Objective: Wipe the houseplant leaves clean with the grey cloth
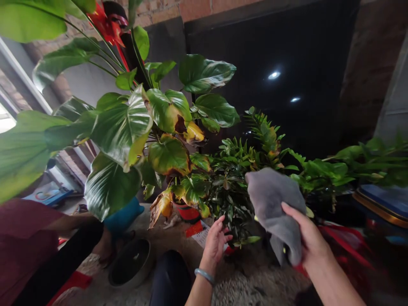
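My right hand (307,238) grips a grey cloth (274,204) and holds it against the small-leaved green plant (234,178) in front of me. My left hand (215,242), with a pale bangle on its wrist, reaches toward the lower leaves of the same plant with its fingers loosely apart and nothing in them. A tall plant with big glossy leaves (127,123), some yellowing, rises to the left of both hands.
Another person in a dark red top and black trousers (28,255) crouches at the lower left. A dark bowl (130,263) sits on the stone floor. A red pot (188,212) stands under the big leaves. A dark glossy panel (280,63) fills the background.
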The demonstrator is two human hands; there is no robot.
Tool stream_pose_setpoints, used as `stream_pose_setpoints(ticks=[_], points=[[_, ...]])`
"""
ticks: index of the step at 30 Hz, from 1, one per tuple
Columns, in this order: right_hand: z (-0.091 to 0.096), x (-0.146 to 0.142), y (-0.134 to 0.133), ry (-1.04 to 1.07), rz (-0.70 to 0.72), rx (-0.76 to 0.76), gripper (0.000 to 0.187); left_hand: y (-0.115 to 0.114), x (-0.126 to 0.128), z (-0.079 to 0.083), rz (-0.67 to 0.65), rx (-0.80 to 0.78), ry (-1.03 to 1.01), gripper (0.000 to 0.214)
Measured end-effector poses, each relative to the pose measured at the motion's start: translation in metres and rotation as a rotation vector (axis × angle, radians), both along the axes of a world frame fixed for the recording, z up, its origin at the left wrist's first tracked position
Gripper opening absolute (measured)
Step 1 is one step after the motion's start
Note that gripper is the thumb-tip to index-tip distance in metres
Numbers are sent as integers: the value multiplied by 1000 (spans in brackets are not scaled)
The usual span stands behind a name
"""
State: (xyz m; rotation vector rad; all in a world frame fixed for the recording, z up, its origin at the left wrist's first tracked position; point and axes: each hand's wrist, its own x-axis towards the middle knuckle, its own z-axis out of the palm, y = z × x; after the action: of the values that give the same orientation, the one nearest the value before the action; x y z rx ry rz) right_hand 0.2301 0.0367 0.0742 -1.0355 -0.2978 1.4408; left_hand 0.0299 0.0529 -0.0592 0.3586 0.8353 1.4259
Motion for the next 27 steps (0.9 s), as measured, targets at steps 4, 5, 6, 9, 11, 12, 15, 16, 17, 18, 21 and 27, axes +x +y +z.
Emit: stream_pose_setpoints(ticks=[4,5,6,9,11,12,15,16,17,18,21,27], points=[[-13,-17,18,90,62,-98,37,-2,4,3,-18,10,32,45],[-30,-23,11,97,133,-153,38,-2,4,2,-13,8,43,46],[-48,-28,0,95,190,-193,39,-2,3,1,-5,3,49,46],[-88,-33,-37,113,374,-255,42,-1,0,-4,33,-21,56,44],[-82,-27,-50,122,411,-248,43,-1,-3,-6,46,-31,62,43],[-69,-22,-50,118,390,-231,42,-1,-3,-6,45,-34,66,43],[-13,-6,-25,94,199,-119,39,-3,-1,-6,33,-23,67,45],[4,-4,-13,87,100,-66,38,-4,0,-6,27,-20,68,45],[14,-3,-2,86,32,-26,38,-5,1,-7,21,-18,69,44],[19,-5,6,86,-7,-13,38,-6,2,-7,16,-17,70,43],[-7,-20,5,74,75,-119,33,-7,0,-8,21,-30,58,39],[-71,-31,-59,73,332,-246,32,-6,-7,-7,40,-45,29,32]])
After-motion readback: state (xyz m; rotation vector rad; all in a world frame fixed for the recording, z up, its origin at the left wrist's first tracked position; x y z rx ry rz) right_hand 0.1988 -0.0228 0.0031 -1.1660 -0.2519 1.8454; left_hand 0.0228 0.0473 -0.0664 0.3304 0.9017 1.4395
